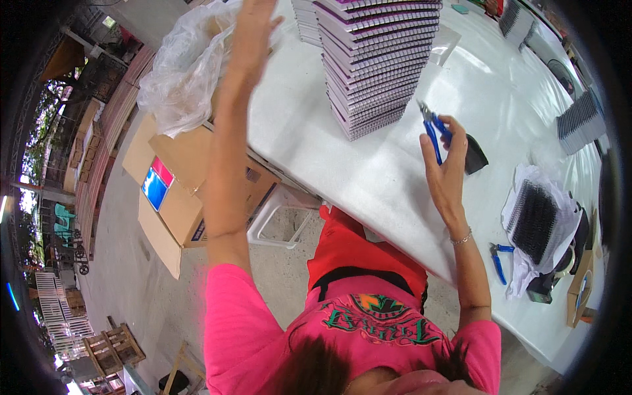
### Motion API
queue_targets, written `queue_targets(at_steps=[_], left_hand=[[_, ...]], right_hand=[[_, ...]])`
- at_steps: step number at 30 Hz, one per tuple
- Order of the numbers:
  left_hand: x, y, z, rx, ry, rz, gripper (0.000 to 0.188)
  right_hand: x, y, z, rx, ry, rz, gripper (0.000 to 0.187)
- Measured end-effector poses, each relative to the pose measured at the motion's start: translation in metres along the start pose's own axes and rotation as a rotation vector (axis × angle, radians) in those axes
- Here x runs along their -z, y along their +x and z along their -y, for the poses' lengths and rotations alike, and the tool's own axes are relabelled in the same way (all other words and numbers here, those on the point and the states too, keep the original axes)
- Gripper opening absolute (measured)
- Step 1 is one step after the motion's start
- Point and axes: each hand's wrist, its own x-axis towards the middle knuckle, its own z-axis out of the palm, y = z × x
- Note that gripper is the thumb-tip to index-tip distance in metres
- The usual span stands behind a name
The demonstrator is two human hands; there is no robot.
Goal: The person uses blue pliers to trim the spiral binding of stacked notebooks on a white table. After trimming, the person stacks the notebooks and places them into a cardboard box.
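Observation:
My right hand [447, 164] holds blue-handled wire cutters [431, 128] between thumb and fingers, their metal jaws pointing up and away. It is above the white table, just right of a tall stack of spiral-bound notebooks [375, 72] with purple edges. A dark object [475, 157] lies beside that hand, partly hidden by it. My left arm reaches far forward, left of the stack. At the upper picture edge, my left hand [255, 23] is beside a crumpled clear plastic bag [191, 69]; its fingers are cut off by the frame.
An open cardboard box [174, 217] stands on the floor left of the white table [296, 131], near a white plastic stool [280, 220]. At right lie black binding coils [532, 220] on white wrapping, and a second blue-handled tool [498, 263]. More notebook stacks [579, 125] stand farther right.

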Motion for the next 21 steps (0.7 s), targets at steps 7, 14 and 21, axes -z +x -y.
queue_targets(at_steps=[7, 14, 21], left_hand=[[-0.05, 0.005, 0.009, -0.235, -0.168, -0.028, 0.05], [-0.065, 0.004, 0.013, -0.259, -0.188, -0.145, 0.04], [-0.07, -0.001, 0.013, -0.312, -0.16, -0.164, 0.035]], right_hand=[[0.003, 0.054, 0.084, 0.27, 0.139, -0.186, 0.05], [-0.011, 0.075, 0.098, 0.371, 0.138, -0.258, 0.048], [-0.02, 0.08, 0.102, 0.426, 0.083, -0.262, 0.051]])
